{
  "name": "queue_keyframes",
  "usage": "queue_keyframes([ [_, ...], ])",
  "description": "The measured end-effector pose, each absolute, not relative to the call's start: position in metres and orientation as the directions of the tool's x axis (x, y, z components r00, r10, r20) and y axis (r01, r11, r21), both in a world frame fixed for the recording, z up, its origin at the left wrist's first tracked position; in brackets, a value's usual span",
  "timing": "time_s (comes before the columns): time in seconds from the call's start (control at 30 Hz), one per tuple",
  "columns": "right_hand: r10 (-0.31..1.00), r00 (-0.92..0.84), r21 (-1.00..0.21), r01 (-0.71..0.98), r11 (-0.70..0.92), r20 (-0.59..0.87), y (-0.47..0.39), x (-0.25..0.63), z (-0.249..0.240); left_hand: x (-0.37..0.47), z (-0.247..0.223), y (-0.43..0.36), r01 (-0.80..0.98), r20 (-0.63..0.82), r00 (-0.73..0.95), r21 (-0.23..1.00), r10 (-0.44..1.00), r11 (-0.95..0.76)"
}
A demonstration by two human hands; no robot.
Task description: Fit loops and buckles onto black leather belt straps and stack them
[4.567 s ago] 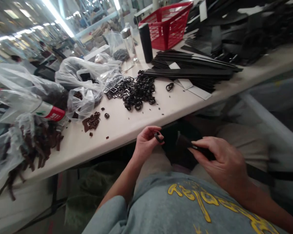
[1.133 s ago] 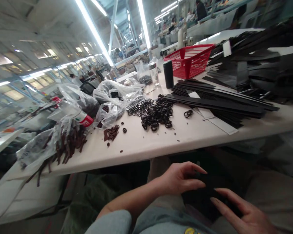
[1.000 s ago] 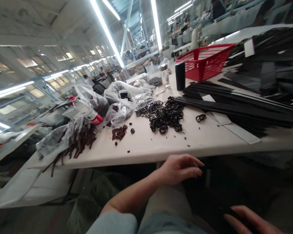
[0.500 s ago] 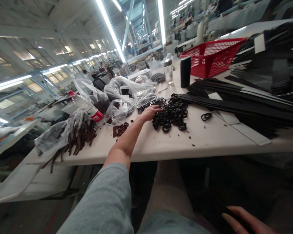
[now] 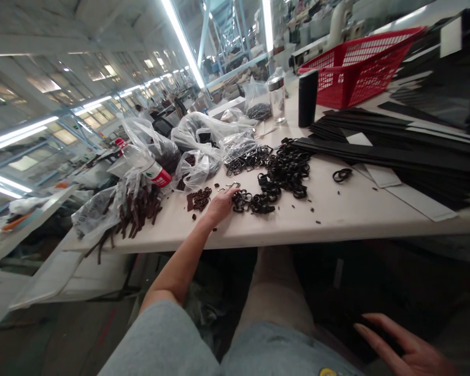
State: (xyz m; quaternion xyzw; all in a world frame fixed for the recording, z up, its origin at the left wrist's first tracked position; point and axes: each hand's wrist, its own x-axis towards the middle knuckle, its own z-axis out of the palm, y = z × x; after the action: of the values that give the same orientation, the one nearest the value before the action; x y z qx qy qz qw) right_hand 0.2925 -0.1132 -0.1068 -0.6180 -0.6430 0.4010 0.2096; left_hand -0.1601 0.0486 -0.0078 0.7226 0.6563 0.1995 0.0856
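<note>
My left hand (image 5: 220,206) is low over the table, its fingers stretched to the right and touching the left end of a pile of black loops (image 5: 286,166). Part of that pile trails towards my fingertips. Close behind the hand are a few metal buckles (image 5: 233,185), and small brown loops (image 5: 201,199) lie to its left. Below the table edge at the lower right, my right hand (image 5: 409,347) is closed around something dark, too poorly lit to name.
Black strips (image 5: 395,151) cover the table's right side, near a red basket (image 5: 348,78). A black cylinder (image 5: 307,99) and a glass jar (image 5: 277,99) stand at the back. Plastic bags (image 5: 199,133), a bottle (image 5: 152,168) and brown strips (image 5: 139,206) are at left.
My left hand has moved left and nearer to me, and several black loops have been drawn left out of the pile. The right hand stays low at the right.
</note>
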Motion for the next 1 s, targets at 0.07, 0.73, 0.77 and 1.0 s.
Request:
queue_keyframes([
  [0.07, 0.96, -0.146, -0.767, 0.634, -0.094, -0.239, -0.112, 0.29, -0.1, -0.162, -0.007, 0.044, 0.929, 0.227, 0.007, 0.359, 0.974, -0.09],
  [0.73, 0.94, -0.176, -0.73, 0.676, -0.1, -0.291, -0.11, 0.286, -0.087, -0.045, -0.017, 0.016, 0.934, 0.349, 0.107, 0.286, 0.931, -0.214],
  [0.77, 0.945, -0.171, -0.734, 0.673, -0.095, -0.28, -0.111, 0.286, -0.088, -0.037, -0.015, 0.027, 0.933, 0.331, 0.121, 0.284, 0.936, -0.221],
  [1.0, 0.945, -0.176, -0.741, 0.665, -0.092, -0.276, -0.111, 0.286, -0.082, -0.017, 0.001, 0.085, 0.804, 0.302, 0.173, 0.506, 0.937, -0.312],
])
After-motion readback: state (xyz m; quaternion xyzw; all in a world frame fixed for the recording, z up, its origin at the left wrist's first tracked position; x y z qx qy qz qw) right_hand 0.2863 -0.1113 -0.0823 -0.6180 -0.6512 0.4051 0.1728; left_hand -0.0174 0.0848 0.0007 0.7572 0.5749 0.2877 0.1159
